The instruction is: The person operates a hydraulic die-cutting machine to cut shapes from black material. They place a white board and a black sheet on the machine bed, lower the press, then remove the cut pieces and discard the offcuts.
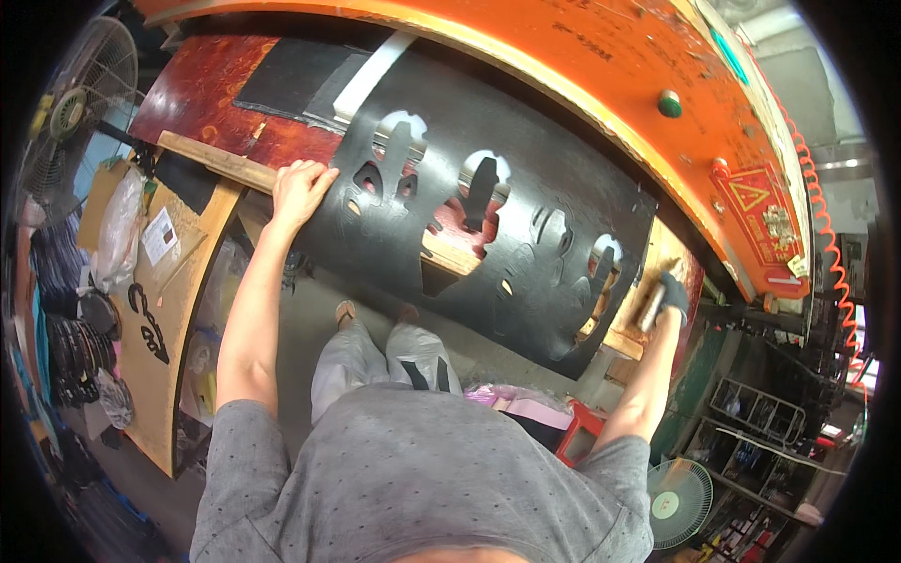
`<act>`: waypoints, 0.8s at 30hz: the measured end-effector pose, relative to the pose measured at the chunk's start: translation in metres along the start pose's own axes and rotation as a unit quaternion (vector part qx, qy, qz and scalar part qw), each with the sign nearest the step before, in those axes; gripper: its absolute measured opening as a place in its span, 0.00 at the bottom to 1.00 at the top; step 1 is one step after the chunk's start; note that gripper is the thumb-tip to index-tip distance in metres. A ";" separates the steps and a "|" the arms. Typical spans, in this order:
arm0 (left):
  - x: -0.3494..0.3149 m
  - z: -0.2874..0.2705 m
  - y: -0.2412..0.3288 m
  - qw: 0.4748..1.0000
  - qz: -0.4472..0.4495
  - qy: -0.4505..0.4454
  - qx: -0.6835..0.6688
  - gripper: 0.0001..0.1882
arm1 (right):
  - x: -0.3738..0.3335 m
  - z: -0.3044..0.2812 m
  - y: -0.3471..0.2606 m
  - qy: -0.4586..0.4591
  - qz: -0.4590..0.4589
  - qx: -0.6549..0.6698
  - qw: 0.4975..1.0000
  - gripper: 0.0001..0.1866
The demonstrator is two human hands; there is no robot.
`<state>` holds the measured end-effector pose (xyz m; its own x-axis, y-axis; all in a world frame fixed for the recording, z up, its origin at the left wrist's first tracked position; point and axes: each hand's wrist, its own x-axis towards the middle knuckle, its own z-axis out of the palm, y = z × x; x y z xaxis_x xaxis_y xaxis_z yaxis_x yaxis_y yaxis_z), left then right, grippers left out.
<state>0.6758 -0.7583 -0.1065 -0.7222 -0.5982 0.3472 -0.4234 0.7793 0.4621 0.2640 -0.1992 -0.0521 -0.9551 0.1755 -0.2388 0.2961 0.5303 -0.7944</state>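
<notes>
A large black sheet (450, 225), flexible-looking and with several cut-out openings, lies across the red-brown bench and hangs over its near edge. My bare left hand (305, 188) is closed on the sheet's left edge, beside a wooden rail (221, 161). At the sheet's right end, my right hand (672, 293) wears a dark glove. Its fingers close round a tan and greyish tool (649, 308), whose exact kind I cannot make out, over a pale wooden board (664, 249). Through the openings, white strips and the red bench top show.
An orange machine beam (563, 66) spans the far side, with a green button (669, 103) and red warning plate (762, 220). A cardboard-topped table (164, 319) stands left, near a fan (70, 113). Another fan (678, 505) and a red stool (584, 432) are near right.
</notes>
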 end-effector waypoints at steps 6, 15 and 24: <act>0.000 0.000 0.003 1.000 0.010 0.005 0.014 0.17 | -0.068 0.001 -0.021 -0.176 0.032 0.302 0.936 0.17; 0.001 -0.013 0.008 0.998 0.035 0.016 -0.054 0.13 | -0.165 0.177 -0.174 -0.257 -0.191 0.234 0.918 0.30; 0.005 -0.012 0.015 0.992 0.058 0.089 -0.064 0.15 | -0.227 0.376 -0.292 -0.161 -0.216 -0.154 0.951 0.40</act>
<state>0.6723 -0.7522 -0.0883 -0.6497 -0.5384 0.5367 -0.2623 0.8214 0.5064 0.3898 -0.7057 0.0237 -0.9278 -0.3512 -0.1256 -0.1824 0.7208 -0.6687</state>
